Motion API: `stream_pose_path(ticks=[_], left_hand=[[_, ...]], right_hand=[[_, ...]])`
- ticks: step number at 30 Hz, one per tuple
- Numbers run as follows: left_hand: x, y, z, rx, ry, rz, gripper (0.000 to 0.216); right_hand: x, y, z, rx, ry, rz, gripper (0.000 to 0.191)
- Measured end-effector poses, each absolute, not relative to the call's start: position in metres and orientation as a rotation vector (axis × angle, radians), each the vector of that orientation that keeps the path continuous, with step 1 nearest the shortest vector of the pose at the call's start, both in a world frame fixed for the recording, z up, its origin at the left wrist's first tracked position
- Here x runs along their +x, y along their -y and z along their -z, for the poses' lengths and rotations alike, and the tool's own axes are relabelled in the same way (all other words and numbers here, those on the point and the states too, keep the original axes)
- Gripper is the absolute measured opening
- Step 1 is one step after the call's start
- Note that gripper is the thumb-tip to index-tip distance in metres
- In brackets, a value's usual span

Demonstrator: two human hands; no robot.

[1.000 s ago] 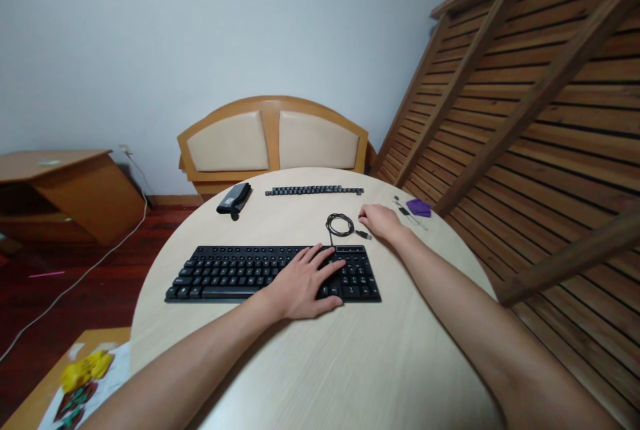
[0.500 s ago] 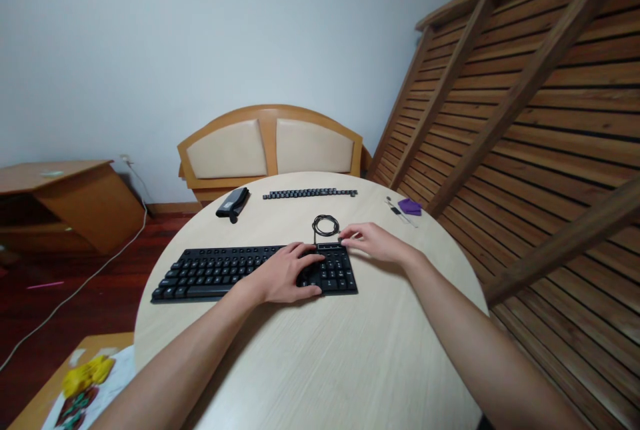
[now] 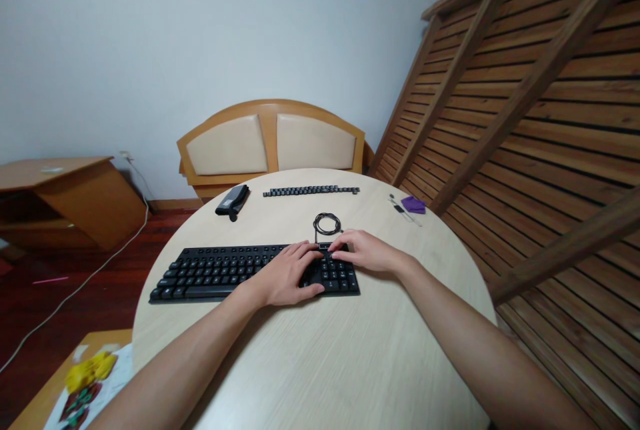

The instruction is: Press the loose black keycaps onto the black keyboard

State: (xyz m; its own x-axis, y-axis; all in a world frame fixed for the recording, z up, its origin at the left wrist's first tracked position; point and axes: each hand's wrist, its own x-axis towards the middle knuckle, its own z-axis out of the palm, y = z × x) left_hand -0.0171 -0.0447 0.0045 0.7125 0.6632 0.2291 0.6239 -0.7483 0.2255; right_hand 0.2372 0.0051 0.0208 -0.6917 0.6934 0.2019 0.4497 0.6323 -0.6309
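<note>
The left grip, loosely spread, rests on the keyboard, hiding part of it; whether the right grip, almost closed, pinches something, I cannot tell. Under both, its long axis runs left-to-right, the edge with cable pointing away.

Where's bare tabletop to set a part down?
Free: round pale wood-grain table between forearms, in front of rectangular black keyboard; also between keyboard and black plastic keycaps, left of coiled black cable. Crowded: keyboard's right end, shared by left hand and right hand.
</note>
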Motion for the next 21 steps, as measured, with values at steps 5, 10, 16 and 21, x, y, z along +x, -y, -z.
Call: stream_pose_path(ticks=[5,10,16,21], left_hand=[[-0.0164,0.0453,-0.0056,2.783,-1.036,-0.462,0.060],[-0.0167,0.0446,-0.0041,2.793,-1.040,-0.453,0.061],[-0.0172,0.0437,-0.0024,2.774,-1.046,-0.459,0.062],[-0.0167,0.0439,-0.0031,2.768,-1.042,-0.464,0.060]], right_hand=[[0.2354,-0.0054,-0.0202,-0.899,2.471,-0.684,0.018],[0.2352,-0.0049,-0.0212,-0.900,2.504,-0.639,0.018],[0.2330,-0.0067,-0.0193,-0.895,2.537,-0.589,0.018],[0.2334,-0.0072,-0.0188,-0.868,2.569,-0.557,0.019]])
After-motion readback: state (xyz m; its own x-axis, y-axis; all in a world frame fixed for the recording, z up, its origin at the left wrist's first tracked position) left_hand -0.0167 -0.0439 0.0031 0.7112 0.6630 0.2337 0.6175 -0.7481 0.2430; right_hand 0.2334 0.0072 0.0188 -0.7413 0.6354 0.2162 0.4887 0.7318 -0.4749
